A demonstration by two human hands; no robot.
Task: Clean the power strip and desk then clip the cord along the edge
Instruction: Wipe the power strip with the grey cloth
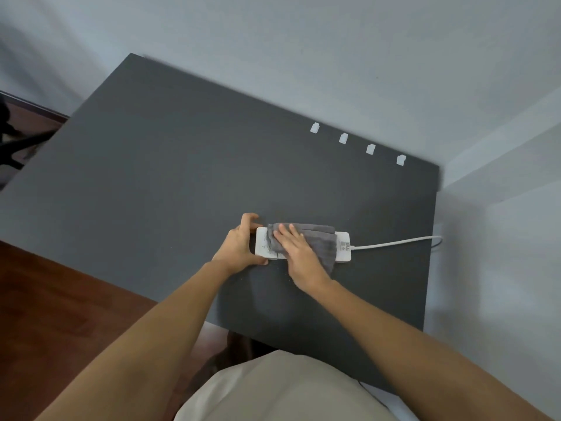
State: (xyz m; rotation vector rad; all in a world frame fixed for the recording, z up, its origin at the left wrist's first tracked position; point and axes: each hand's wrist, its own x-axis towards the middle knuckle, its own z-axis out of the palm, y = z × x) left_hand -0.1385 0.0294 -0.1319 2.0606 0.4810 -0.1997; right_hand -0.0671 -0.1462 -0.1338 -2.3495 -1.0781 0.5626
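Observation:
A white power strip [343, 246] lies flat on the dark grey desk [170, 183], label side up. My left hand [239, 244] grips its left end, thumb at the near edge and fingers over the far edge. A grey cloth [321, 240] is draped across the strip's middle, and my right hand [299, 253] presses flat on the cloth with fingers spread. The white cord [394, 244] runs from the strip's right end to the desk's right edge and drops off there. Several white cord clips [343, 138] sit in a row along the far edge.
Light walls close the desk in at the back and on the right. Dark wooden floor [60, 299] shows to the left and front. A black chair base [15, 144] stands at the far left. My beige-clad lap is at the bottom.

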